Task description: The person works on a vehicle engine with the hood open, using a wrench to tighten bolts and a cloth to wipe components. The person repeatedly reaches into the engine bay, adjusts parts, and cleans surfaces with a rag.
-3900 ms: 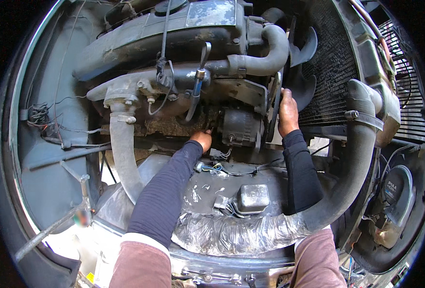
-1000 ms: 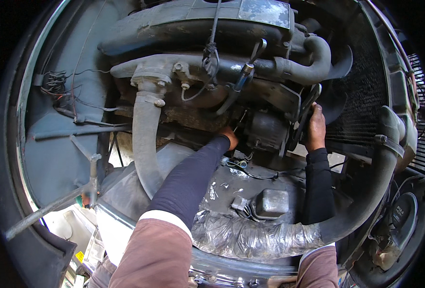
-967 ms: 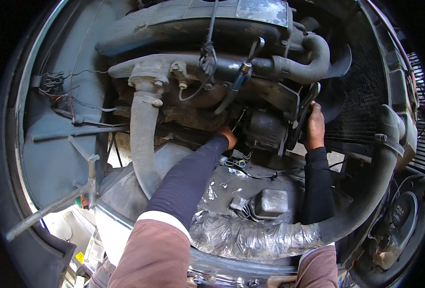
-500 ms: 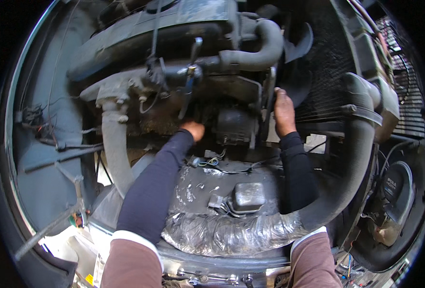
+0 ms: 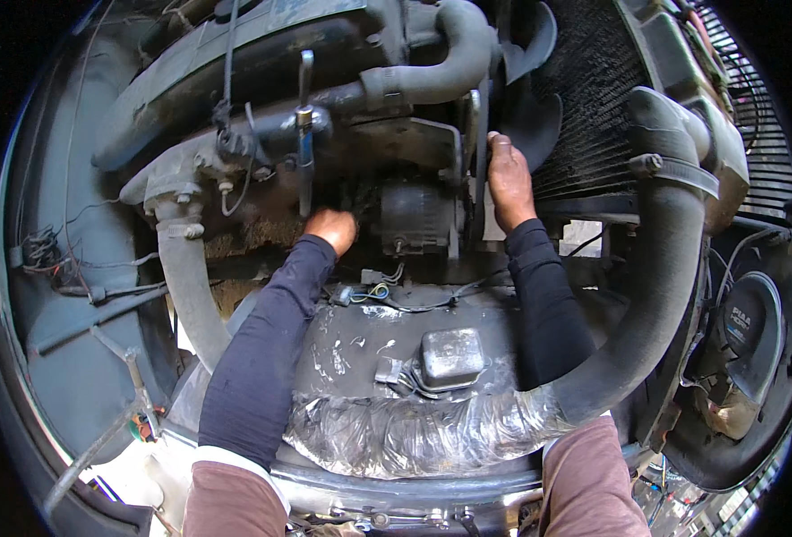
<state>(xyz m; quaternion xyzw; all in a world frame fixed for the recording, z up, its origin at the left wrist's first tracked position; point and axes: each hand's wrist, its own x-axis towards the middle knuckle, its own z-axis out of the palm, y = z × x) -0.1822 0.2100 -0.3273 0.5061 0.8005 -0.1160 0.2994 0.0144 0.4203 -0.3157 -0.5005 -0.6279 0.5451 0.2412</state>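
Observation:
My left hand (image 5: 331, 231) is closed at the rear end of a dark alternator (image 5: 415, 215); its fingertips go into shadow, so what they hold is hidden. On the alternator's other side, my right hand (image 5: 510, 183) curls around the upright drive belt (image 5: 482, 170), thumb side up, with the fingers partly hidden behind it. The fan blades (image 5: 532, 125) stand just beyond that hand. Above my left hand, a blue-handled metal lever (image 5: 305, 134) points upward. Below the alternator lie loose wires with connectors (image 5: 373, 292).
A thick grey hose (image 5: 664, 259) curves down the right and joins a silver-wrapped pipe (image 5: 423, 438) across the front, under my forearms. A small metal box (image 5: 452, 356) sits between my arms. Another hose (image 5: 190, 277) descends at left. The radiator (image 5: 593, 116) and a horn (image 5: 749, 336) are at right.
The view has shifted, so the engine parts appear farther up and left. Both hands keep their places beside the alternator and at the belt.

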